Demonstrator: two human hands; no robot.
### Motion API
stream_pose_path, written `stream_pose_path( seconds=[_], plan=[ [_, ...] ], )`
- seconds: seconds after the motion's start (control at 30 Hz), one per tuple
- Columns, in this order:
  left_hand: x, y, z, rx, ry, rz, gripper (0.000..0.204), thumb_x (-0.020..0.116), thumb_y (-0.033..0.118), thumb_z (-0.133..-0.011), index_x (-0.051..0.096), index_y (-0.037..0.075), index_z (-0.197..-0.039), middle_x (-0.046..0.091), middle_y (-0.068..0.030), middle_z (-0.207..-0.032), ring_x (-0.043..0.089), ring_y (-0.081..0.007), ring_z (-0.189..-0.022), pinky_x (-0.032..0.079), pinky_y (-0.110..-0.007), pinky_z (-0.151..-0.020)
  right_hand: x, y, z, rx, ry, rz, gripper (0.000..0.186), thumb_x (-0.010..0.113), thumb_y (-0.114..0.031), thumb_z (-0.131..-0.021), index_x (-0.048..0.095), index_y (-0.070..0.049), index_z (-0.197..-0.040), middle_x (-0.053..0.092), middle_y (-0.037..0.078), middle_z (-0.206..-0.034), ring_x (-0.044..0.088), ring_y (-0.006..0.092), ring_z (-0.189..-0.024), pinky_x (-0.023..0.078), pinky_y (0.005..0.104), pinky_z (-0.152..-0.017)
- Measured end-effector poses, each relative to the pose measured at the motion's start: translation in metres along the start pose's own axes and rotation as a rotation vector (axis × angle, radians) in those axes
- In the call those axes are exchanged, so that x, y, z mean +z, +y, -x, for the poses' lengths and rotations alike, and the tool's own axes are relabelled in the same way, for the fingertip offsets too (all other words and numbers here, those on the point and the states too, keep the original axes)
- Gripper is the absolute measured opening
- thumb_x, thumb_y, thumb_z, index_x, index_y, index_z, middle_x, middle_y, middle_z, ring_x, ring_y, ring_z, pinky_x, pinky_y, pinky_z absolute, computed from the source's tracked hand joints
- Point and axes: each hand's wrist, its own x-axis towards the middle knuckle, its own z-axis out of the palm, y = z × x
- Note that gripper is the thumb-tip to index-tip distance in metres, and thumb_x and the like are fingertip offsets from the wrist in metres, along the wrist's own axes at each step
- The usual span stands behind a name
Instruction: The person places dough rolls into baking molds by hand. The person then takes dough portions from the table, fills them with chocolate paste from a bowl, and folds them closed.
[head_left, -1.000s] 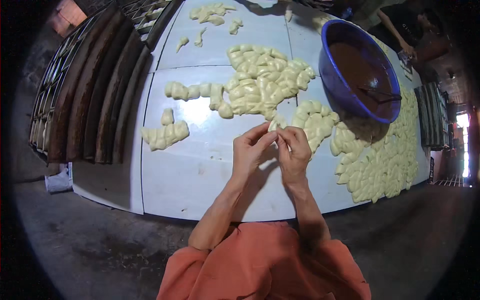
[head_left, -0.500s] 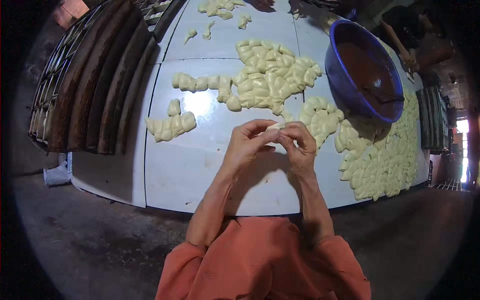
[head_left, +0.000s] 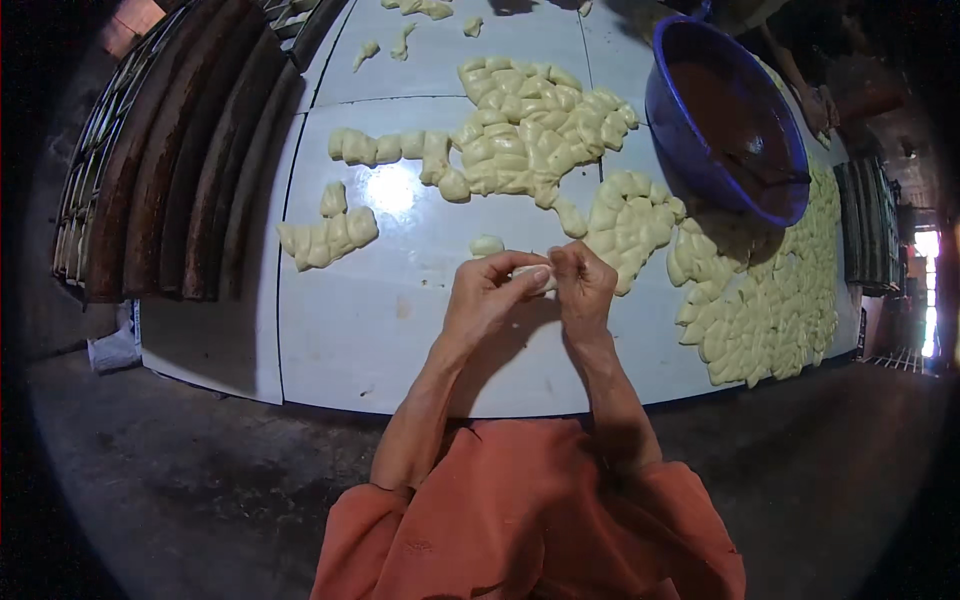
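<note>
Over the near middle of the white table, my left hand (head_left: pixel 487 300) pinches a small pale piece of dough (head_left: pixel 541 277) between thumb and fingers. My right hand (head_left: pixel 584 290) is closed against the right end of the same piece, its fingers curled and partly hidden. Just beyond my left hand a single smooth dough piece (head_left: pixel 487 245) rests on the table. Farther off spreads a large patch of pale dough pieces (head_left: pixel 530 135) pressed together. Another cluster of dough pieces (head_left: pixel 630 225) sits right beside my right hand.
A blue basin (head_left: pixel 665 110) of brown paste, with a dark utensil in it, stands at the right. Many dough pieces (head_left: pixel 760 320) cover the table's right side. Dark curved trays (head_left: pixel 190 150) lean at the left. A small dough group (head_left: pixel 328 237) lies left. Another person's arm (head_left: pixel 795 75) shows far right.
A single dough piece now lies on the table beyond my left hand. My right hand has turned and curled its fingers more tightly. The whole view has shifted slightly.
</note>
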Motion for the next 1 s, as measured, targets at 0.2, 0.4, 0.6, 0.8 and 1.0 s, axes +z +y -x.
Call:
stream_pose_path(
  seconds=[0.2,0.4,0.6,0.8,1.0],
  plan=[
    [-0.005,-0.015,0.003,-0.002,-0.040,0.114,0.032,0.061,0.021,-0.099,0.067,-0.003,-0.119,0.071,-0.0065,-0.094,0.066,-0.0118,-0.084,0.055,-0.024,-0.071,-0.016,-0.027,0.024,-0.366,-0.122,0.204,0.030,0.076,-0.012,-0.085,0.066,-0.003,-0.111,0.068,0.012,-0.104,0.068,0.0276,-0.089,0.054,0.0365,-0.081],
    [-0.033,0.019,0.019,0.115,0.168,-0.811,0.056,0.070,0.030,-0.091,0.054,0.009,-0.140,0.061,-0.0177,-0.130,0.068,-0.0259,-0.102,0.053,-0.036,-0.087,-0.016,0.010,0.016,-0.015,-0.404,0.389,0.029,0.072,-0.016,-0.086,0.067,-0.005,-0.112,0.066,0.013,-0.112,0.062,0.0308,-0.108,0.051,0.0401,-0.087],
    [-0.051,0.011,-0.010,0.328,-0.053,-1.315,0.097,0.087,0.020,-0.066,0.035,0.015,-0.148,0.052,-0.0162,-0.132,0.065,-0.0364,-0.104,0.055,-0.044,-0.085,-0.010,-0.001,0.014,-0.339,-0.277,0.391,0.034,0.072,-0.015,-0.084,0.063,-0.001,-0.114,0.066,0.012,-0.110,0.062,0.0340,-0.098,0.050,0.0417,-0.085],
    [-0.050,0.010,-0.034,0.163,-0.255,-1.304,0.060,0.083,0.016,-0.068,0.052,0.012,-0.119,0.058,-0.0143,-0.113,0.063,-0.0402,-0.097,0.052,-0.047,-0.082,-0.004,0.005,0.011,-0.183,-0.415,0.325,0.025,0.068,-0.016,-0.087,0.065,-0.002,-0.108,0.067,0.012,-0.102,0.063,0.0314,-0.095,0.050,0.0413,-0.083],
    [-0.080,0.029,0.035,0.113,-0.187,-1.219,0.063,0.082,0.017,-0.069,0.052,0.012,-0.124,0.059,-0.0151,-0.112,0.062,-0.0395,-0.099,0.051,-0.047,-0.084,0.004,-0.036,0.023,-0.180,-0.492,0.243,0.028,0.072,-0.020,-0.084,0.066,-0.003,-0.105,0.065,0.013,-0.097,0.062,0.0309,-0.090,0.049,0.0405,-0.079]
  ],
)
